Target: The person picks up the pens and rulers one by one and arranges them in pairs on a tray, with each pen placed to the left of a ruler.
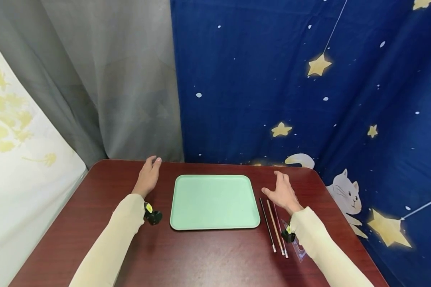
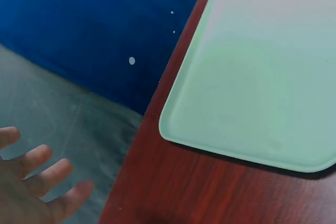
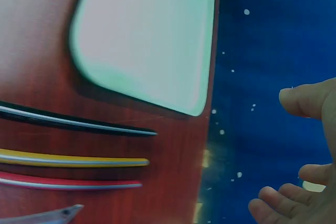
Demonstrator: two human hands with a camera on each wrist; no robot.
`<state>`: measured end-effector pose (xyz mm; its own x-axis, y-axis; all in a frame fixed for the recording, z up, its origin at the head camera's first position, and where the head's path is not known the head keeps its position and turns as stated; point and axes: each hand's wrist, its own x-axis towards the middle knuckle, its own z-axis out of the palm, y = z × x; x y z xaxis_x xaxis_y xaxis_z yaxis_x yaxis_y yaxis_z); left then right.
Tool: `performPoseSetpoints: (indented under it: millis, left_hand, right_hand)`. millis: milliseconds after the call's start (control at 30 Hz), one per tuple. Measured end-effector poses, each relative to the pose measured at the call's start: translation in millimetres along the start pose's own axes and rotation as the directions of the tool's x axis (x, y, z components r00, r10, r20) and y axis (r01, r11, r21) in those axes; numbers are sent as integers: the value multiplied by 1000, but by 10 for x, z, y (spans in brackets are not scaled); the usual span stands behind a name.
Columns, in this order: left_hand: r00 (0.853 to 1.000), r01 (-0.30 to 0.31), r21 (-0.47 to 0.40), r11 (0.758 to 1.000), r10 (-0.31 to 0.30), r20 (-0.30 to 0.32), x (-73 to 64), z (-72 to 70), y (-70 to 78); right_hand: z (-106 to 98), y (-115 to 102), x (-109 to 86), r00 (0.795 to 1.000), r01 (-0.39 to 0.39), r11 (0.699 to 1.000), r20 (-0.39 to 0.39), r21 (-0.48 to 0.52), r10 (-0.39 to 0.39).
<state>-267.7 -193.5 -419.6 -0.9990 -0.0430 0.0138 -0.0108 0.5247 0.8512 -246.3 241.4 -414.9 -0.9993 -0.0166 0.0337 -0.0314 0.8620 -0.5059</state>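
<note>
A pale green rectangular tray [image 1: 215, 202] lies flat on the table between the two hands, with nothing on it. To its left, my left hand [image 1: 148, 177] hovers near the far table edge, holding nothing; the left wrist view shows its fingers [image 2: 50, 179] spread apart. My right hand [image 1: 283, 192] is beyond the tray's right side, thumb apart from the fingers, also holding nothing. Below it lie a black pencil [image 1: 267, 225], a yellow pencil [image 3: 79, 159] and a red pencil [image 3: 73, 183], side by side. A clear plastic ruler or set square [image 1: 300, 253] is partly hidden by the right wrist.
The dark red wooden table [image 1: 208, 259] ends just behind the tray. A grey curtain [image 1: 140, 79] and a blue star-patterned curtain [image 1: 244, 79] hang along the far edge. White patterned cloth [image 1: 21, 159] hangs at the left.
</note>
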Motion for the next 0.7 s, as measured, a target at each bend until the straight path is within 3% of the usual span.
performPoseSetpoints:
  millis: [200, 333, 700]
  left_hand:
    - [995, 98, -159, 982, -96, 23, -68, 4, -129]
    - [992, 125, -177, 976, -119, 47, -89, 72, -205]
    - [974, 205, -216, 955, -178, 139, -91, 258, -394]
  right_hand:
    - [97, 106, -173, 1000, 3, 999, 8, 41, -3]
    - [165, 149, -312, 1000, -28, 993, 16, 111, 26]
    - [326, 249, -602, 995, -95, 981, 33, 169, 91]
